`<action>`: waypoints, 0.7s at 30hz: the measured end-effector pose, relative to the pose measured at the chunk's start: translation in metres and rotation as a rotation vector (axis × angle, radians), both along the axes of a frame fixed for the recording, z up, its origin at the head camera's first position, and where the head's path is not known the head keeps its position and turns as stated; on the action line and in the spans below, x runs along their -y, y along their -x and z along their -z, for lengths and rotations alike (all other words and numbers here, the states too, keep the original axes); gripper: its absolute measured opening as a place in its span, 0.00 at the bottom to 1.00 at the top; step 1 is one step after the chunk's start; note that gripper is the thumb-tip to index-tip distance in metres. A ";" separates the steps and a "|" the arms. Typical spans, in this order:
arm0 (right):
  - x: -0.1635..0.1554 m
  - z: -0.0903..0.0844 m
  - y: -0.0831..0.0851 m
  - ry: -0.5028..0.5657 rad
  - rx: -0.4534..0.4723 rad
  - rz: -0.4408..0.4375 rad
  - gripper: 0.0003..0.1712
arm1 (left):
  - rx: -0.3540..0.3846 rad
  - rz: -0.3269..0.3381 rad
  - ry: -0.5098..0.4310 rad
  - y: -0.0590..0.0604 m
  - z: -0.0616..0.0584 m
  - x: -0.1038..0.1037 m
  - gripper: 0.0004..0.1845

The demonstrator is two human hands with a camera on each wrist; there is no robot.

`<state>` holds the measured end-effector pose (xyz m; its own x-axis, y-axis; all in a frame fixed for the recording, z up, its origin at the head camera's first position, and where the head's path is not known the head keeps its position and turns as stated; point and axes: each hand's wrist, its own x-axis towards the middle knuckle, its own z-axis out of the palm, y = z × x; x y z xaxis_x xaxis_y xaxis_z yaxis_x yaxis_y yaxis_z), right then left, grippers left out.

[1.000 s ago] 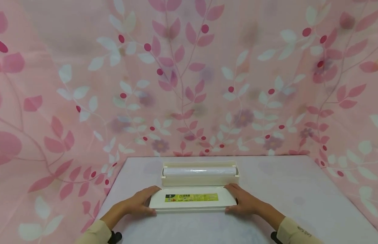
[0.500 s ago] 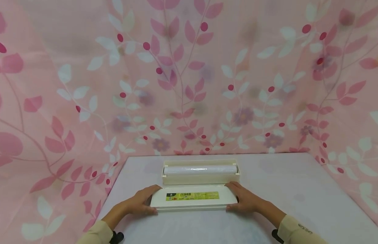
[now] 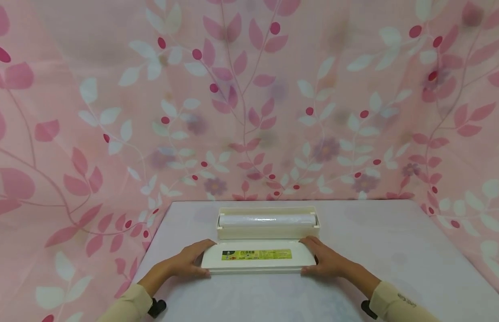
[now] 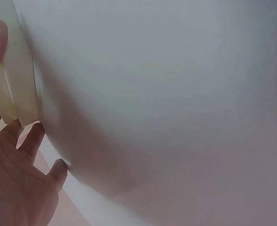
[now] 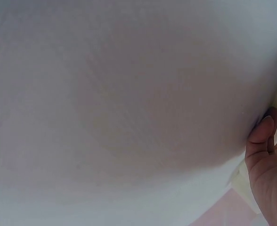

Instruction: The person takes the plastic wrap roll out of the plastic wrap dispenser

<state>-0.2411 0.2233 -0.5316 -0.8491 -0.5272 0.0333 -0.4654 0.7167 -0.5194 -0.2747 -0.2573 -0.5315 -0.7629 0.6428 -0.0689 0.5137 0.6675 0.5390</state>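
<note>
A white cling film box lid [image 3: 257,264] with a yellow-green printed label lies crosswise on the table in the head view. My left hand [image 3: 188,260] grips its left end, thumb at the near edge and fingers at the far corner. At the opposite end my right hand [image 3: 329,261] holds it the same way. In the left wrist view the lid's pale end [image 4: 20,70] sits between thumb and fingers. The right wrist view shows the right hand [image 5: 265,165] at the frame's edge, most of the lid out of sight. Right behind the lid stands the open box base [image 3: 269,233].
A shiny wrapped roll of cling film [image 3: 267,220] lies inside the base. The pale cloth-covered table [image 3: 386,250] reaches back to a pink leaf-patterned curtain [image 3: 249,112], which also runs along both sides.
The whole head view has shifted slightly, with table and box sitting a little higher in it. Both hands keep their hold on the lid's ends.
</note>
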 end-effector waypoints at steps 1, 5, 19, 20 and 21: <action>0.000 0.000 -0.001 -0.004 0.003 -0.001 0.51 | 0.005 0.001 -0.003 -0.001 0.001 0.000 0.45; 0.001 -0.002 -0.003 -0.009 0.009 0.010 0.51 | -0.008 0.006 -0.003 -0.001 0.002 0.002 0.44; 0.001 0.001 0.001 -0.018 0.030 0.026 0.54 | -0.008 0.010 -0.009 -0.001 0.000 0.001 0.45; 0.001 0.001 0.001 -0.018 0.031 0.025 0.54 | -0.013 0.011 -0.003 -0.001 -0.001 0.001 0.46; 0.001 0.000 0.002 -0.015 0.032 0.022 0.54 | -0.006 0.006 0.001 -0.001 -0.001 0.002 0.46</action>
